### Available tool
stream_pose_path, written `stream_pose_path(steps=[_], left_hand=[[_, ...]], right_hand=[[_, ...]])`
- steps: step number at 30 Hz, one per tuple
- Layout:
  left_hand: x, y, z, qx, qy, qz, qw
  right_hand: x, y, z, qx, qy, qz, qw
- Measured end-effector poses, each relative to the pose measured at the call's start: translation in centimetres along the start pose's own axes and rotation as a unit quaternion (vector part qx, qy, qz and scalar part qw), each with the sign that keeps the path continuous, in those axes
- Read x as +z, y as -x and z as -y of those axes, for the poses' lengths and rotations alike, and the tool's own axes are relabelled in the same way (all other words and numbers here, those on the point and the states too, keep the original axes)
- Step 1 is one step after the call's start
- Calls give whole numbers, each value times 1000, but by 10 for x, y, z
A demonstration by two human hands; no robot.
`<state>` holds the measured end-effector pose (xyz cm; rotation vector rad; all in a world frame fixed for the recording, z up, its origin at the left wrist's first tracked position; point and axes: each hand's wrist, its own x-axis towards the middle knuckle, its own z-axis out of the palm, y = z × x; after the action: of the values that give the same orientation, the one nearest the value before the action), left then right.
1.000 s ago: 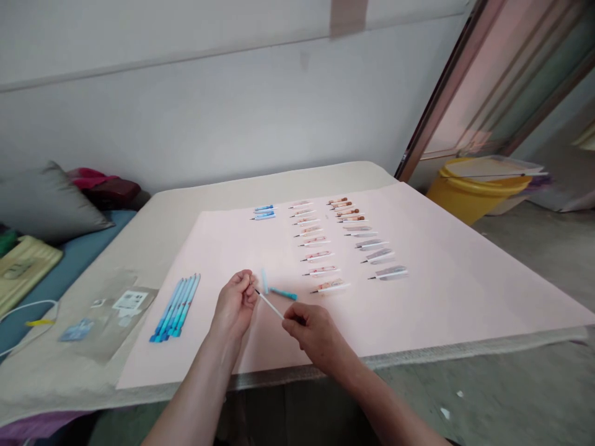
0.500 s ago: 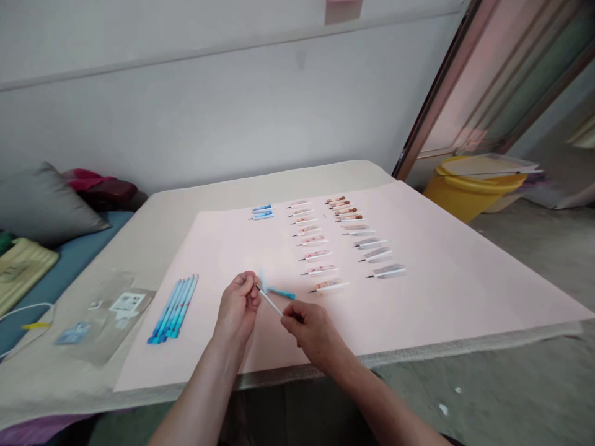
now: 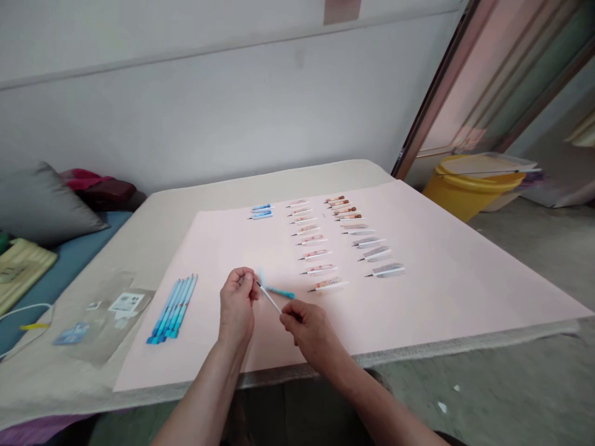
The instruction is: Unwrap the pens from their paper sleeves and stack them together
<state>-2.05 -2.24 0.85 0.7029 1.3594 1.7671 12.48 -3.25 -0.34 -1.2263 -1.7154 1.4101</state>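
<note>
A slim white pen refill (image 3: 271, 301) with a dark tip slants between my hands over the pink sheet. My right hand (image 3: 309, 325) pinches its rear end between thumb and fingers. At the dark tip, the thumb and fingers of my left hand (image 3: 238, 300) are closed; whether something small is also in them is hidden. Just beyond the refill lies a blue pen barrel (image 3: 282, 293), and a pale blue piece (image 3: 261, 275) shows blurred behind the left fingertips. Several blue pens (image 3: 173, 310) lie side by side left of my hands.
Refills paired with patterned pen parts (image 3: 317, 254) lie in rows, beside grey ones (image 3: 377, 253) and brown-topped ones (image 3: 341, 204). Two blue sets (image 3: 261, 211) are at the back. Clear plastic bags (image 3: 106, 316) lie left of the sheet. A yellow bin (image 3: 474, 189) stands right.
Both hands keep their hold on the refill and have shifted very slightly up and left. The items on the sheet stay as they were.
</note>
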Motion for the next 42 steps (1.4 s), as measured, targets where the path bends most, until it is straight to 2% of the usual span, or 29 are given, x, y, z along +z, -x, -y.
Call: stream_pose_path(steps=[7,17,25,29,31,33,35,36,37,38,42], left_hand=[[2,4,3,23,-69,20,997],[5,11,-7,42,-54,26,997],[6,11,-14,63,-64,48,995],[-5,2,-17,65,-84,56,993],[-16,-10,-15,64,-151,31,986],[-27,-23,-10,47,-288,-5,956],[-33,-35,-1,14,-457,2,889],[-33,-39,5,1,-521,17,854],[-32,-42,10,-9,-556,28,831],[-30,-43,15,-15,-578,36,815],[-14,-44,31,-31,-611,32,790]], right_hand=[[-2,-1,1,1,0,-6,1000],[2,-3,-4,15,-48,-4,999],[3,-4,-3,22,-48,-12,999],[2,-4,0,24,-51,-16,998],[-1,-4,1,22,-52,-21,998],[-5,-5,2,15,-57,-31,998],[-9,-6,3,9,-61,-44,997],[-11,-7,4,8,-62,-50,997],[-13,-7,4,6,-63,-54,997],[-14,-7,5,4,-62,-57,996],[-17,-6,6,0,-62,-57,996]])
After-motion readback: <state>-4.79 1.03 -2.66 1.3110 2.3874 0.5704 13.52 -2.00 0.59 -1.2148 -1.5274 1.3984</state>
